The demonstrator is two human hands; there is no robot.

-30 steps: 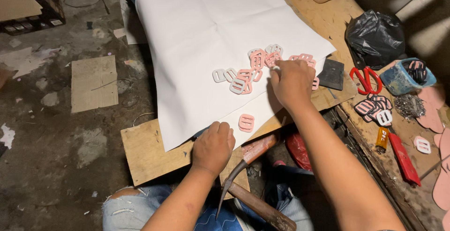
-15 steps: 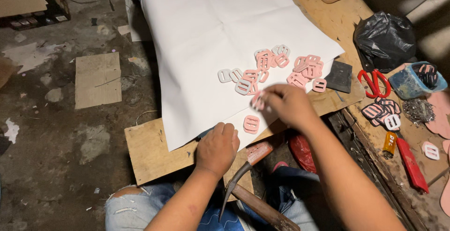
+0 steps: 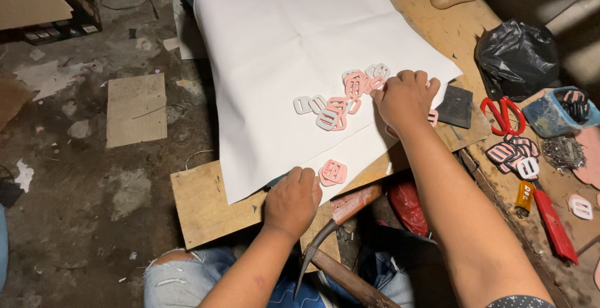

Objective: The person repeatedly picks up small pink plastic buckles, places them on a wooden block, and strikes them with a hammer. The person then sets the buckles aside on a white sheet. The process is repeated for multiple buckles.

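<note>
I see my left hand [image 3: 292, 202] curled into a loose fist, pressing the near edge of the white paper sheet [image 3: 294, 45] onto the tabletop [image 3: 206, 205]; a lone pink buckle [image 3: 332, 172] lies just right of its fingers; my right hand [image 3: 406, 99] rests knuckles-up on the pink and white buckle pile [image 3: 340, 99], fingers bent narrow; I cannot tell whether they hold a buckle.

white paper sheet [image 3: 281, 27], pink buckles [image 3: 350, 89], red scissors [image 3: 503, 114]
</note>
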